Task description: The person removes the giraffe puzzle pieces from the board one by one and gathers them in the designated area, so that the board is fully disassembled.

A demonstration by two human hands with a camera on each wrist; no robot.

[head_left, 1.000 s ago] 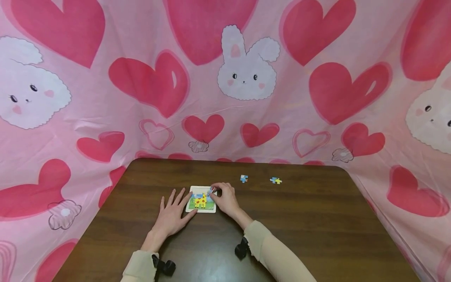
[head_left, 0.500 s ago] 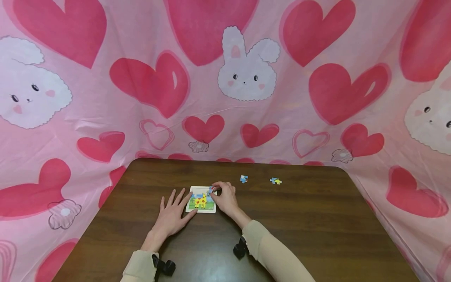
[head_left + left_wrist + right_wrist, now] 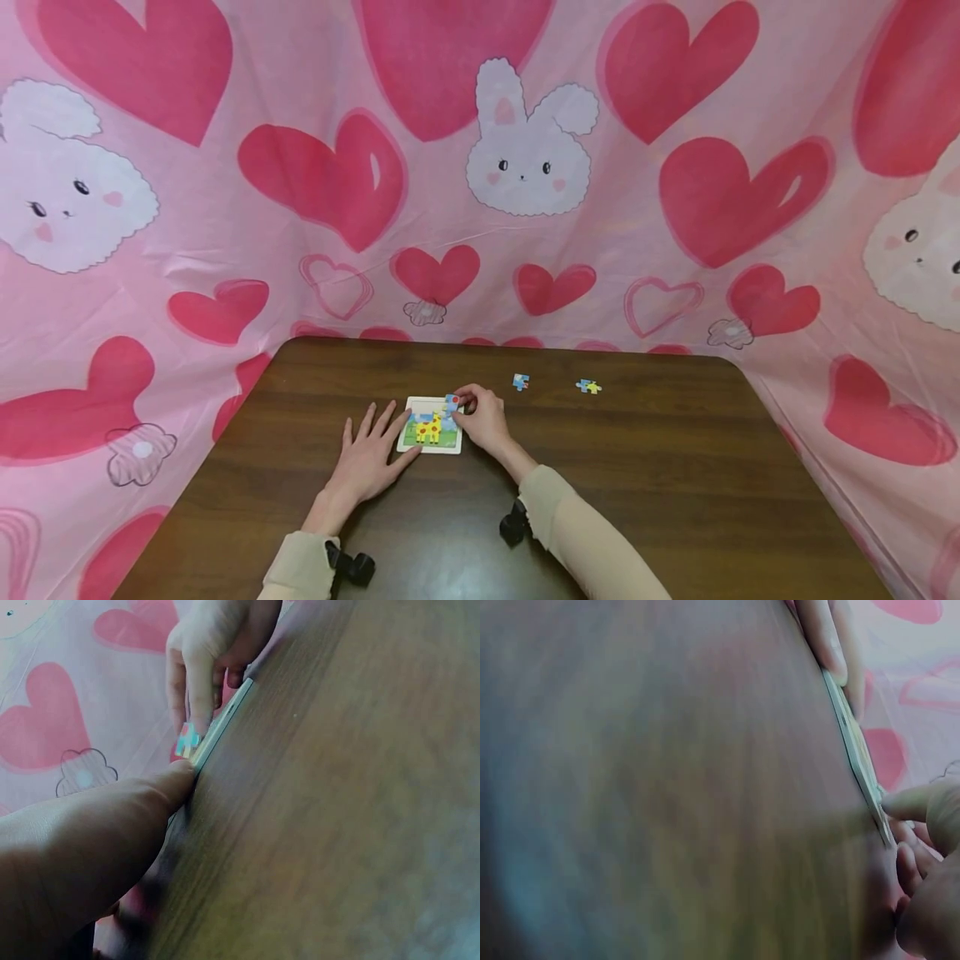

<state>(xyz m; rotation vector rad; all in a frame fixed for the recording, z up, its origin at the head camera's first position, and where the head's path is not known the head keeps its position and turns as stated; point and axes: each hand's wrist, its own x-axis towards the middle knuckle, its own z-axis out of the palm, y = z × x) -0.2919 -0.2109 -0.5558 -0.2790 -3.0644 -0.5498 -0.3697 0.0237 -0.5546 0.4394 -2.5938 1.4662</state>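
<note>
Pink cloth backdrop (image 3: 502,237), printed with red hearts (image 3: 322,179) and white rabbit faces (image 3: 528,175), hung behind and to both sides. Counter (image 3: 637,467): dark brown wood grain, rounded far corners, a soft sheen near the front. Puzzle board (image 3: 426,405): one, pale-bordered, flat on the counter between the two hands; lower part filled with a picture of a yellow giraffe (image 3: 428,428) with red spots on green, a strip of blue above; upper part bare and whitish. Left hand (image 3: 365,457): fingers spread wide, index finger and thumb touching the board's left side and near edge. Right hand (image 3: 485,419): thumb and finger pinching a blue puzzle piece (image 3: 452,402) with a red spot, at the board's far right corner; whether the piece is seated cannot be told. Loose pieces, two, apart from each other towards the far edge, right of the board: one blue piece with a little red (image 3: 521,382); one blue-and-yellow piece (image 3: 588,387). Sleeves (image 3: 577,521): beige, with a small black device (image 3: 513,523) at each wrist.
</note>
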